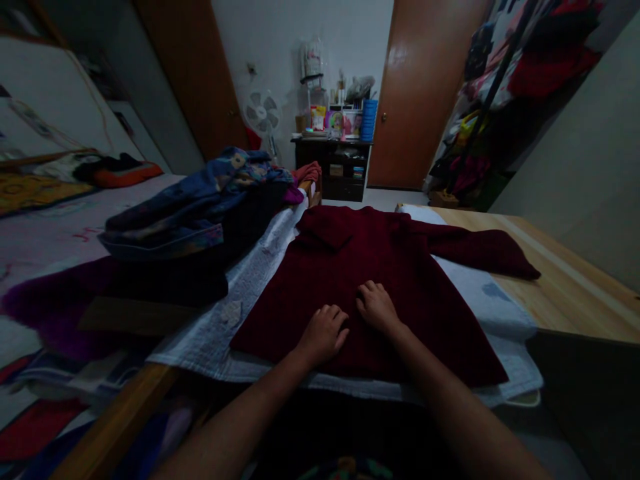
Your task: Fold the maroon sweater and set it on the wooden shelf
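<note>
A dark maroon long-sleeved top (400, 280) lies spread out in front of me. Its right-hand sleeve (485, 248) stretches out past the cloth onto the wooden surface, while the other sleeve (327, 227) is folded over near the top left. My left hand (324, 335) rests on the lower middle of the top, fingers slightly bent and thumb apart. Just up and to the right, my right hand (377, 305) also lies on the fabric with bent fingers. Neither hand visibly grips the cloth. Beneath the top is a pale blue-white cloth (213, 343).
On the left, a pile of clothes with a blue patterned garment (200, 200) lies by the bed (55, 233). A light wooden tabletop (575, 287) extends on the right. Further back are a white fan (263, 112), a dark cabinet (330, 170) and hanging clothes (545, 67).
</note>
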Motion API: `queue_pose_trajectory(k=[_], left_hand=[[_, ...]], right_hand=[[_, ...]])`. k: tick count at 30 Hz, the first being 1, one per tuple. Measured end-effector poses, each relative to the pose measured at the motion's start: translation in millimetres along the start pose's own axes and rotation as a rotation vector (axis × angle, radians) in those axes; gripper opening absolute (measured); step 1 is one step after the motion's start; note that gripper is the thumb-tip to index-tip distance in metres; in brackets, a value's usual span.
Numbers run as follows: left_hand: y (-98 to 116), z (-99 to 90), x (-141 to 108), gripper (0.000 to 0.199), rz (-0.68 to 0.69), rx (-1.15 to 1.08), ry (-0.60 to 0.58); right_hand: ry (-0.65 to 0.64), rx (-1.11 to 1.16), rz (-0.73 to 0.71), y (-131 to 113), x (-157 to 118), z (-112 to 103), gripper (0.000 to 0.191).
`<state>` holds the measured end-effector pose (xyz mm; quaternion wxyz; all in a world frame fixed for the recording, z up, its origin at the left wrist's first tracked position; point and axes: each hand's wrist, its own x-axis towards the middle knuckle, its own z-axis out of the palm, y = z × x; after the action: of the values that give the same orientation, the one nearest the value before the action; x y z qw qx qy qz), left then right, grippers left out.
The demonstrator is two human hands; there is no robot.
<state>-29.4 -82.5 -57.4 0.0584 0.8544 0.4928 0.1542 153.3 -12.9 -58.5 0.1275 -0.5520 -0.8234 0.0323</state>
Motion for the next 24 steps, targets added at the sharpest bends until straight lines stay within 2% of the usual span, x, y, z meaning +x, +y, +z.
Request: queue_pose_trajectory(k=[4, 6, 9, 13, 17, 21, 24], left_hand=[[2.8, -1.8, 0.3, 0.018, -0.018, 0.007, -0.014], [2.2, -0.1, 0.1, 0.022, -0.031, 0.002, -0.001], [-2.2, 6.8, -0.3, 0.038, -0.068, 0.017, 0.051], [-8.2, 17.4, -0.9, 0.051, -0.106, 0.039, 0.028], [-11.6, 19.4, 3.5, 0.052, -0.121, 0.042, -0.019], [-23.7, 13.2, 31.9, 0.052, -0.187, 0.057, -0.063], [-39.4, 8.0, 72.6, 0.05, -0.24, 0.126, 0.016]], right_hand=[[-0.035, -0.021, 0.046, 8.3, 33.1, -12.1, 0.023], [0.019, 0.016, 0.075, 14.3, 52.6, -10.7, 0.025], [0.114, 0.063, 0.108, 22.9, 73.0, 2.5, 0.039], [0.091, 0.048, 0.158, 29.8, 77.6, 26.6, 0.046], [0.08, 0.043, 0.168, 31.2, 73.8, 36.0, 0.048], [0.09, 0.042, 0.17, 31.3, 73.9, 36.1, 0.049], [0.089, 0.032, 0.165, 32.4, 74.8, 38.4, 0.05]])
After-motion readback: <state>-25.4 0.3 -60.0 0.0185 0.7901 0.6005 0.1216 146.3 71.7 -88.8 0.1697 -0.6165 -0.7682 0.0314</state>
